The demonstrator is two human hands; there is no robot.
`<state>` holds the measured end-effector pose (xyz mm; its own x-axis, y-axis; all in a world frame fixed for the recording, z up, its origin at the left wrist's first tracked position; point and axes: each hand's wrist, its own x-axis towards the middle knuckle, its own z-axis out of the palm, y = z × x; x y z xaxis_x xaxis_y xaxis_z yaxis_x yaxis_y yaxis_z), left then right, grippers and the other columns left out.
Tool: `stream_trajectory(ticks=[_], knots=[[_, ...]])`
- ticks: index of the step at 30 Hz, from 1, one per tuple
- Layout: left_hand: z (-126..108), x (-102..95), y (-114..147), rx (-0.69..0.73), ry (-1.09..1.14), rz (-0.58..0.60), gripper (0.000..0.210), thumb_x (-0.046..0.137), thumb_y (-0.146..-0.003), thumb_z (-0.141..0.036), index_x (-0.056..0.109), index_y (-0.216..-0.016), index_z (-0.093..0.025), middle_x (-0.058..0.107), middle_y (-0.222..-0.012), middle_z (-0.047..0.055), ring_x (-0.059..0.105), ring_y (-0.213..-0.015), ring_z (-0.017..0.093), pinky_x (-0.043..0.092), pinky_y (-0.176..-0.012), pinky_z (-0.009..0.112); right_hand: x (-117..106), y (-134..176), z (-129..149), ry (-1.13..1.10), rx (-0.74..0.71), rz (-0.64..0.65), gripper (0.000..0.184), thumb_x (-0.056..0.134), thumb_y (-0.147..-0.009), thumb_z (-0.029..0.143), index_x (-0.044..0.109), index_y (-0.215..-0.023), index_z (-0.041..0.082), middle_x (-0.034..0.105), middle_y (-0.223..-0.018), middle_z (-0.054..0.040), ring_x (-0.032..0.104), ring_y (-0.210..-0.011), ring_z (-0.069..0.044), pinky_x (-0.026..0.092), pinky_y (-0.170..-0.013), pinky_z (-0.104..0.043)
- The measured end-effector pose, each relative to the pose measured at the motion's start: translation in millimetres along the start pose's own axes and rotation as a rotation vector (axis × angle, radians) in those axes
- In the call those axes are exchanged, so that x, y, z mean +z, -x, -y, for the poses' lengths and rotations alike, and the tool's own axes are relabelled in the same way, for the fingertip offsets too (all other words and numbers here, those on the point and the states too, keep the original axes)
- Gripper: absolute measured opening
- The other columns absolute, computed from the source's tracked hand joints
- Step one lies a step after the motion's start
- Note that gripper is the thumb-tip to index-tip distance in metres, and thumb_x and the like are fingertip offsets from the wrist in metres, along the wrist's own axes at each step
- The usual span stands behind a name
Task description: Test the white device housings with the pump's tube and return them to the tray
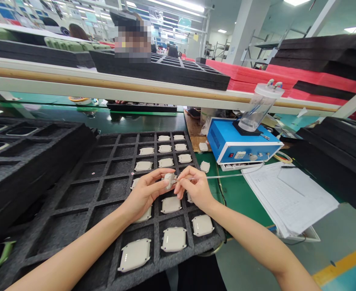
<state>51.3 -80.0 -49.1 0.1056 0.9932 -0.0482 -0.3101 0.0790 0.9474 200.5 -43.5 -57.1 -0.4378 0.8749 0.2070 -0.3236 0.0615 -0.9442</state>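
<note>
Pale piece partly covered by left hand. Right hand hides end of thin tube; tip contact unclear. Three pale cases partly behind hands. Writing on papers too small to read. Left foam stack, forearms cut off by picture edges. Co-worker's head blurred.

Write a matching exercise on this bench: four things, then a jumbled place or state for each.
Things:
1. Left hand
2. Right hand
3. Clear cylinder
4. Paper sheets

Places or states:
A. At the end of a thin tube
B. In a pile, right of both hands
C. Pinching a pale piece
D. Atop the blue machine

Pairs: 1-C; 2-A; 3-D; 4-B
</note>
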Motion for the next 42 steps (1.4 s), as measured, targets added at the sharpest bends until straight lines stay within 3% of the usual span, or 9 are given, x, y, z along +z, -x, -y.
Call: stream_trajectory(ticks=[42], knots=[[1.7,-2.1,-0.6,-0.004,0.006,0.02,0.026,0.065,-0.072,-0.025,0.063,-0.097,-0.02,0.059,-0.086,0.002,0.053,-0.08,0.015,0.047,-0.078,0.03,-0.9,0.3,-1.6,-0.014,-0.009,0.01,0.002,0.052,-0.069,0.016,0.05,-0.069,0.016,0.06,-0.049,0.0038,0.052,-0.035,-0.009,0.045,-0.037,-0.019]])
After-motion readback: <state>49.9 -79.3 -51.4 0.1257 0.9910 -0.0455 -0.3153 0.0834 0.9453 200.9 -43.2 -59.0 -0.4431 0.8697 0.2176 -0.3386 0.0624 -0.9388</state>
